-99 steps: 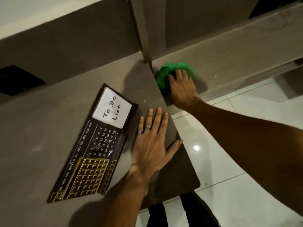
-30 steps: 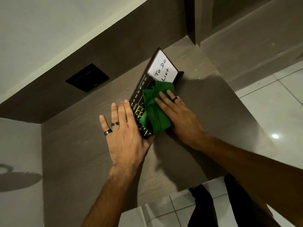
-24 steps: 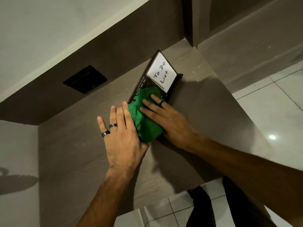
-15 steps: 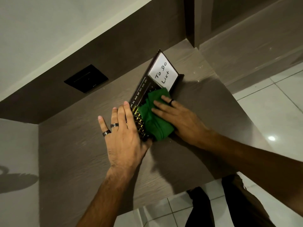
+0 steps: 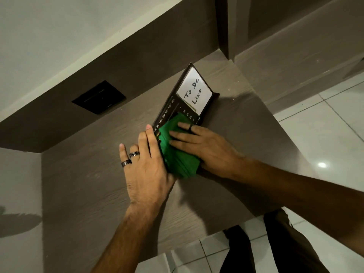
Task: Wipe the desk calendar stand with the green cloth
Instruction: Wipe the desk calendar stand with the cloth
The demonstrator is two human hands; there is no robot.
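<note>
While the left hand [image 5: 146,168] lies flat on the desk [image 5: 82,184] with its fingers [image 5: 150,138] extended and pressed against the left edge of the desk calendar stand [image 5: 177,103], the right hand [image 5: 204,148] presses the green cloth [image 5: 177,154] onto the stand's lower half. Its fingers are spread flat on the cloth, not curled around it, so neither hand grips anything. The wiping step looks to be underway: the cloth covers the near part of the face, while the month strip and the white "To Do List" card [image 5: 194,93] at the far end are uncovered. The next move probably calls for sliding the cloth along the face toward that card, with the left hand bracing so the stand does not skid. The stand lies on the desk near its right rear corner, its long axis diagonal, running from near-left to far-right.
</note>
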